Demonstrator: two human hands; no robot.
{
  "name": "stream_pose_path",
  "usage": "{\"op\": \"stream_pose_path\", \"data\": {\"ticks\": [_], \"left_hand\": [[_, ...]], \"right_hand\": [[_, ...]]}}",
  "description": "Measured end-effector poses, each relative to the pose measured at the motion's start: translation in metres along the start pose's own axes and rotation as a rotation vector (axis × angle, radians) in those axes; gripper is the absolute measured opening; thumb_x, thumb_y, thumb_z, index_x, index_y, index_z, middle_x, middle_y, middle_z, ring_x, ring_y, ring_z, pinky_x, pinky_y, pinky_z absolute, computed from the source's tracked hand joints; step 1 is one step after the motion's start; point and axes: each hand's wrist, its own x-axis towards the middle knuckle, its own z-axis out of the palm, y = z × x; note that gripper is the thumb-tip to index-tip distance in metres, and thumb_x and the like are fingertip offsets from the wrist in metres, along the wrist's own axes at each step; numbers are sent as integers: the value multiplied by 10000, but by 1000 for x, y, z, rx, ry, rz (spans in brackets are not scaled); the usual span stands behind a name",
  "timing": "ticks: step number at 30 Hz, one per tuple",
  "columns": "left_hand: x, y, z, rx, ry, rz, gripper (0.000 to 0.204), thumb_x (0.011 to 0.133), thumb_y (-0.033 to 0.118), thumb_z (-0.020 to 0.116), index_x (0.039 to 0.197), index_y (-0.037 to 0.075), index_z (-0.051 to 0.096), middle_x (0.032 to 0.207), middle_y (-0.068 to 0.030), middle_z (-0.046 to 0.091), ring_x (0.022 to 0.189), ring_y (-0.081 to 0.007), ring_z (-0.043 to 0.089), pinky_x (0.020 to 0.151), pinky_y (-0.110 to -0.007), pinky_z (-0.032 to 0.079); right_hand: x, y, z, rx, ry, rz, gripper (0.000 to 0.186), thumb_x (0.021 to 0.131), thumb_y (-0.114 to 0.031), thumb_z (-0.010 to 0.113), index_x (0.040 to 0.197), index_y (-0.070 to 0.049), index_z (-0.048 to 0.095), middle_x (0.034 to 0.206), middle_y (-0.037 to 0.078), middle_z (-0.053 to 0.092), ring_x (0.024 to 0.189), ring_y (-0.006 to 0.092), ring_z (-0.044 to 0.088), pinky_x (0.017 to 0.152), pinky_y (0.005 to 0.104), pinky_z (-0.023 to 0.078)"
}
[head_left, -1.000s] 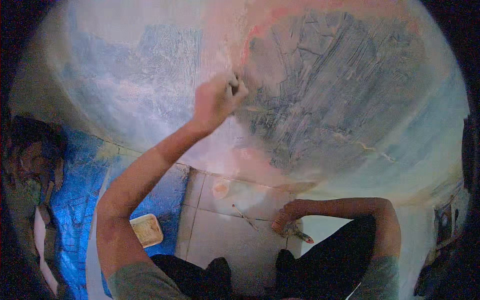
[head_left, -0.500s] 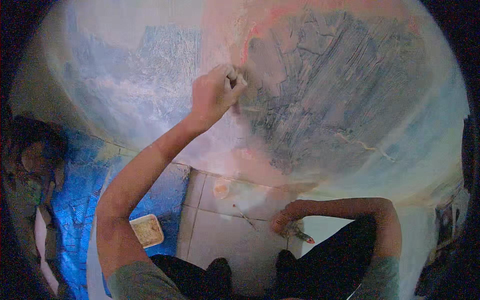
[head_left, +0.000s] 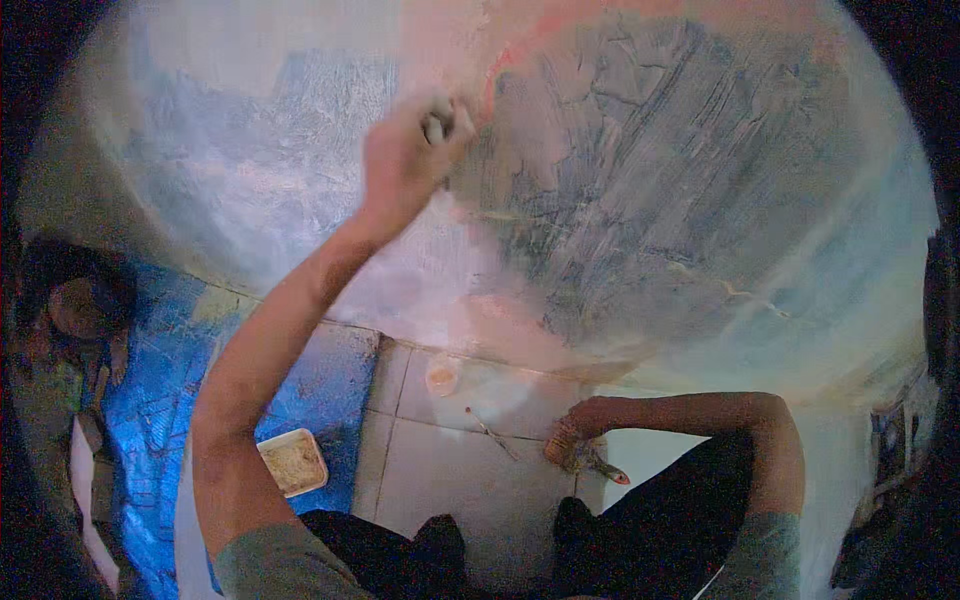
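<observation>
My left hand (head_left: 415, 160) is raised at the painted wall (head_left: 620, 200), at the border between a pale area and a dark grey, streaked patch. Its fingers are curled and smeared by motion. A small pale spot shows among them, but I cannot make out whether it is a held thing or a fingertip. Low on the right, my right hand (head_left: 575, 425) is closed around a paintbrush (head_left: 610, 470), whose red-tipped handle end sticks out toward my knee. The brush's other end is hidden by the hand.
A blue sheet (head_left: 160, 400) covers the floor at left, with a cream rectangular tray (head_left: 322, 470) on it. On the floor tiles (head_left: 420, 460) stand a small tub of peach paint (head_left: 442, 377) and a thin stick (head_left: 490, 432). Another person (head_left: 75, 310) is at far left.
My left hand has moved up and slightly left along the wall, its fingers still curled. My right hand and the paintbrush have barely shifted.
</observation>
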Motion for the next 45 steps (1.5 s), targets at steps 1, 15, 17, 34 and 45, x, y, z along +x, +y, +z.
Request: {"op": "stream_pose_path", "data": {"ticks": [1, 15, 17, 34, 45], "left_hand": [[9, -3, -1, -7, -12, -17, 217, 780, 216, 659, 688, 60, 540, 555, -85, 536, 470, -197, 531, 477, -313, 420], [11, -5, -4, 71, 63, 114, 174, 768, 205, 664, 731, 87, 542, 616, -85, 569, 542, -248, 589, 474, -351, 451], [26, -13, -12, 57, 66, 64, 169, 766, 201, 666, 733, 88, 545, 612, -85, 567, 540, -249, 586, 475, -348, 451], [21, -17, -2, 24, 87, 20, 177, 776, 199, 666, 717, 89, 540, 627, -77, 574, 470, -220, 554, 445, -333, 433], [32, -12, -6, 65, 60, 145, 178, 739, 225, 687, 769, 96, 567, 652, -87, 582, 552, -256, 587, 494, -344, 468]], "right_hand": [[3, -1, -1, 23, -77, 18, 371, 799, -489, 557, 1058, -227, 602, 1023, 34, 641, 876, 215, 604, 749, 364, 445], [-1, -6, 1, 47, -16, -49, 271, 900, -335, 486, 1011, -131, 625, 1060, 58, 639, 921, 222, 603, 772, 383, 449], [1, -10, -5, 74, -179, -209, 274, 903, -338, 486, 1006, -129, 630, 1068, 65, 638, 919, 228, 606, 774, 383, 452], [-12, -30, -6, -134, -55, 45, 346, 876, -410, 481, 1145, -221, 587, 1040, 107, 640, 908, 270, 625, 777, 413, 462], [-1, -13, 0, 314, -121, -401, 246, 916, -289, 465, 973, -78, 577, 948, 85, 591, 832, 203, 543, 763, 361, 416]]}}
